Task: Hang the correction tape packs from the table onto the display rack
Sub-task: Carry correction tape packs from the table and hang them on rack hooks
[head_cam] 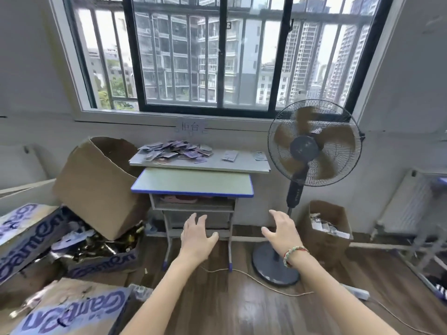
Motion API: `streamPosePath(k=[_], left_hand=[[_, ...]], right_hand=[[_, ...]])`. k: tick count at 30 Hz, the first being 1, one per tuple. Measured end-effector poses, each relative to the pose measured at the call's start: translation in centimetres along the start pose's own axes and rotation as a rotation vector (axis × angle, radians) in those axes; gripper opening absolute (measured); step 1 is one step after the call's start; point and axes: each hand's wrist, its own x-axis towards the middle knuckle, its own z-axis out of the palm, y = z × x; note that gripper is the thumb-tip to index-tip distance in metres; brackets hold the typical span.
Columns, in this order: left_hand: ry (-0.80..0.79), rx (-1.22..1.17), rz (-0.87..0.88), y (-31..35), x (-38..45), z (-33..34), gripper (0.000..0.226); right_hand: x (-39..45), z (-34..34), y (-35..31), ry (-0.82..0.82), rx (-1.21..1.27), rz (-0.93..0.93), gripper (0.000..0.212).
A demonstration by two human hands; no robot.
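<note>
Hands first: I see both stretched out ahead of me, low in the view, and neither holds anything. My left hand [197,234] sits near 6 o'clock with its fingers spread and relaxed, palm down, in front of the desk's lower shelf. My right hand [281,229] is just off toward 5 o'clock, fingers apart and loosely bent, with a beaded bracelet [294,255] round the wrist.

Correction tape packs [177,151] lie in a loose purple heap at about 12 o'clock from my hands, on the left half of a grey tabletop [244,165] pushed against the wall under the window [217,56]. Two more flat items rest on the right part of that top, apart from the heap; I cannot tell what they are. A blue-edged desk [193,183] stands directly in front of the tabletop, between it and my hands.

At 2 o'clock a standing fan [314,143] rises from a round base on the wooden floor, with a small open carton [326,228] just beside it. At 9 to 10 o'clock a big cardboard box [96,187] tilts over printed cartons [36,228] full of jumbled stuff. At 3 o'clock, at the right edge, a white wire frame [408,206] shows, blurred; I cannot tell what it is.
</note>
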Motion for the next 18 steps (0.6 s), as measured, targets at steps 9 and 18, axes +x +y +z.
streamPosePath(k=[9,18], left_hand=[[0.031,0.042,-0.015,1.5,14.3,1.6,0.066],[-0.002,0.063,0.004,1.2,27.3,4.5,0.064]], right_hand=[[14.8,2.1,0.6,-0.079,-0.018,-0.063,0.06],[26.8,5.4,2.7,-0.113,-0.015,-0.004,0.06]])
